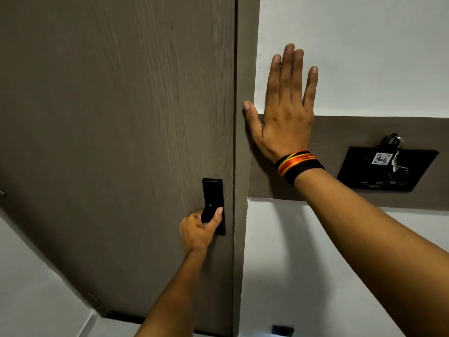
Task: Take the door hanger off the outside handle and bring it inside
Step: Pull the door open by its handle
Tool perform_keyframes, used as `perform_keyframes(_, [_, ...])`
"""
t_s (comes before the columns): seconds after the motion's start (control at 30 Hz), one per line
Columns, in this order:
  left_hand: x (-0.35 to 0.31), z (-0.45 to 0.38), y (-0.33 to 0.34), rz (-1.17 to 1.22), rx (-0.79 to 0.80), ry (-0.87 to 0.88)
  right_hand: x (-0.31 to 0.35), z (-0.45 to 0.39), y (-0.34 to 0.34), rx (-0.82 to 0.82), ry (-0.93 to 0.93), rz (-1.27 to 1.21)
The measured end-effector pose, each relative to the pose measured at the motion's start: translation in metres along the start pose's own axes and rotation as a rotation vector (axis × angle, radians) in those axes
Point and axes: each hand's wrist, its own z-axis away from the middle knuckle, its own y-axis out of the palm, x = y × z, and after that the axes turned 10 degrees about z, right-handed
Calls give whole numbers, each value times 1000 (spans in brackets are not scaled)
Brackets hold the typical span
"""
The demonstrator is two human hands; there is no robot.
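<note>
Head view, from inside a room. A brown door (109, 117) stands shut. The left hand (198, 231) grips the black handle (211, 214) on its lock plate (213, 190), fingers wrapped around it, thumb along the top. The right hand (283, 110) lies flat on the white wall (364, 57) just beside the frame (243, 142), fingers straight and slightly spread, a wristband (300, 166) at the wrist. Farther right, a black panel (386, 171) holds a key tag. The door hanger is out of sight.

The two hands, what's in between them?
In the head view, the brown door frame runs between the left hand on the black handle and the right hand flat on the wall.
</note>
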Motion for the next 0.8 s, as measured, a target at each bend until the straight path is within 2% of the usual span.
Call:
perform_keyframes(0.07, [-3,7,-8,4,9,12,-2,3,-6,43,-26,-92])
perform_keyframes(0.13, [-6,15,-17,-12,4,-4,-4,15,-17,71,-53,-297])
perform_keyframes(0.23, [-6,29,-30,-11,-4,-6,-9,59,-35,80,-112,-580])
perform_keyframes(0.33, [-6,41,-47,-42,18,38,-14,116,-46,144,-140,-711])
perform_keyframes(0.4, [-9,44,-68,-158,66,121,-16,149,-47,290,-68,-809])
perform_keyframes(0.47, [-18,47,-95,-319,132,234,-17,171,-48,541,1,-873])
perform_keyframes(0.57, [-27,52,-131,-476,228,345,-9,188,-49,850,-80,-905])
perform_keyframes(0.7, [-34,78,-169,-588,253,418,17,208,-66,1058,-227,-964])
perform_keyframes(0.8, [-36,101,-196,-675,231,442,39,223,-86,1099,-283,-1024])
